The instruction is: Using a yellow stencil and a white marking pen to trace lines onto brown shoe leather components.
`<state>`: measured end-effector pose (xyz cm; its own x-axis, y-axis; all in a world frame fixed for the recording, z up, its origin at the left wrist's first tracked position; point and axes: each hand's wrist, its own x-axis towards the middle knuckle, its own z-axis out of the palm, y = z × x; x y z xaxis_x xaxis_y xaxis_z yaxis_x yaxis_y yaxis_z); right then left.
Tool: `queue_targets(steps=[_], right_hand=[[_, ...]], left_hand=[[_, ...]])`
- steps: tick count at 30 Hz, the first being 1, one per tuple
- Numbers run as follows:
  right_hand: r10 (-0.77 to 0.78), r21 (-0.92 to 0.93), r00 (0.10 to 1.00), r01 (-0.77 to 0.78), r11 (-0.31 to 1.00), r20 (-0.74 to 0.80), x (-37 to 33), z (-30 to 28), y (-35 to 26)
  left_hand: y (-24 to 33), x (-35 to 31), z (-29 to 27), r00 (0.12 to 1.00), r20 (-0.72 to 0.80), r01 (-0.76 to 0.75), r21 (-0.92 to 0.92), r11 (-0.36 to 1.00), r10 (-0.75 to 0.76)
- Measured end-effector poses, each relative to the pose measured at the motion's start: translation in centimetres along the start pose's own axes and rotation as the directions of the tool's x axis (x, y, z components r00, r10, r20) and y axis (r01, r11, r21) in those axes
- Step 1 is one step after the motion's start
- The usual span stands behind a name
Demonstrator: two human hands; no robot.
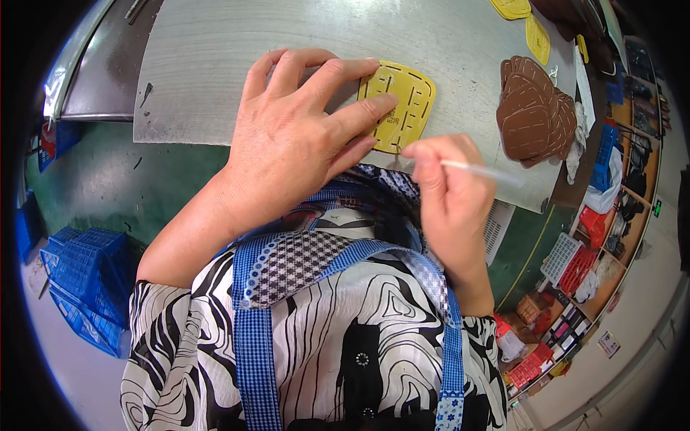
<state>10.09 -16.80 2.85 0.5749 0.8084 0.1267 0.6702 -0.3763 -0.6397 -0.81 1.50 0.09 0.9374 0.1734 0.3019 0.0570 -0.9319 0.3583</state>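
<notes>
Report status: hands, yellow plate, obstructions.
Left hand: fingertips on yellow plate. Right hand: gripping pen-like tool by plate's near edge. Brown pieces piled right, apart from hands.

Top (316, 366): white, black swirly wood-grain print, loose sleeves (162, 316) ending around elbow. Black front placket (356, 388), round button (361, 358) ringed with pale dots. Blue mini-check apron straps (257, 359); bib (305, 266) dark-and-white checked, blue circle trim (257, 269) along edge. Floral patch (451, 411), right strap, low.

Yellow slotted template (408, 108) lies flat, apparently a pen (471, 169) beside.
</notes>
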Motion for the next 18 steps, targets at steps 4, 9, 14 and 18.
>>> queue_targets(steps=[4, 9, 14, 18], right_hand=[[0.073, 0.115, 0.971, -0.047, 0.992, -0.227, 2.2, 0.2, 1.9], [-0.020, -0.024, 0.969, 0.015, 1.000, -0.244, 3.7, 0.9, 2.3], [0.005, -0.023, 0.991, -0.008, 1.000, -0.134, 1.3, 0.7, 0.8], [0.165, 0.195, 0.985, -0.152, 0.969, -0.049, -0.3, -0.1, 0.4]], left_hand=[[0.0, 0.0, 0.0, 1.000, 0.004, -0.003, 0.005, 1.000, 0.003], [0.0, 0.1, 0.0, 1.000, 0.009, -0.008, 0.007, 1.000, 0.008], [-0.2, -0.1, -0.3, 1.000, 0.016, 0.003, 0.014, 1.000, -0.003], [-0.2, 0.8, -1.0, 0.998, 0.038, -0.055, -0.002, 0.998, 0.055]])
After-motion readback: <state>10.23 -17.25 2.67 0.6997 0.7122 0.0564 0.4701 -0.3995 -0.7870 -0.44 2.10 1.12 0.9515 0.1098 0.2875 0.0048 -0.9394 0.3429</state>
